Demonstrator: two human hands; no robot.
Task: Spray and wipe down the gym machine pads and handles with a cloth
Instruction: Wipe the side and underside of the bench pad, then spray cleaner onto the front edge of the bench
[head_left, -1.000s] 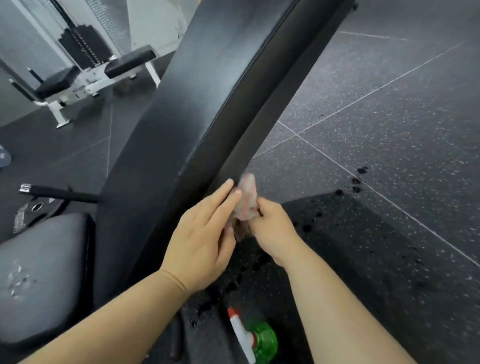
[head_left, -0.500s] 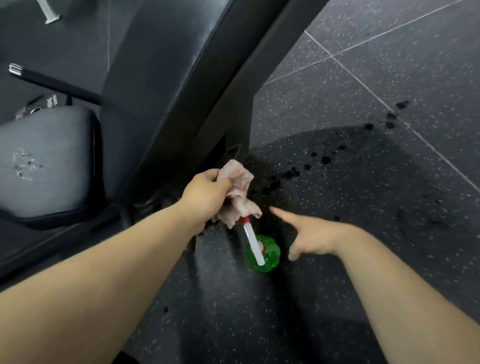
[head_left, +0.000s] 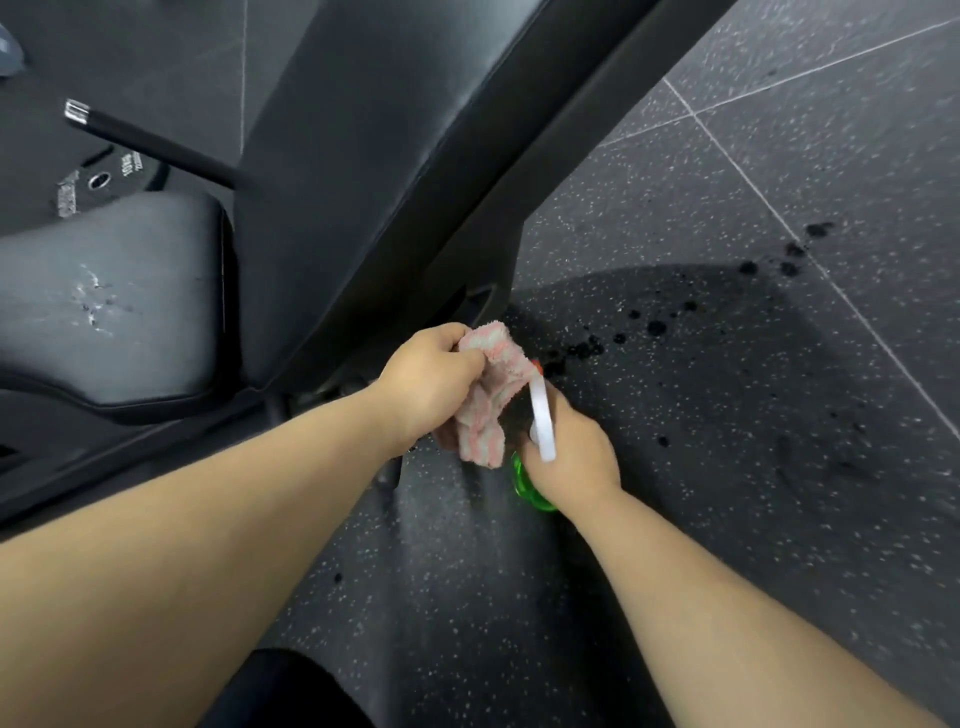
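My left hand (head_left: 434, 379) grips a bunched pink-and-white striped cloth (head_left: 485, 400) just off the lower edge of the black back pad (head_left: 374, 156). Right beside it, my right hand (head_left: 569, 452) is wrapped around the green spray bottle (head_left: 530, 486), which stands on the floor. The bottle's white trigger head (head_left: 540, 421) sticks up past my fingers, and its body is mostly hidden by the hand. To the left lies the black seat pad (head_left: 109, 306), with droplets on its surface.
A black handle bar with a chrome tip (head_left: 145, 143) juts out above the seat pad, over a weight plate (head_left: 98, 179). Dark wet spots (head_left: 654, 327) dot the speckled rubber floor (head_left: 727, 467) to the right. My knee (head_left: 280, 691) shows at the bottom.
My left hand took the cloth from both hands and came down off the back pad. My right hand dropped from the cloth and closed around the spray bottle on the floor.
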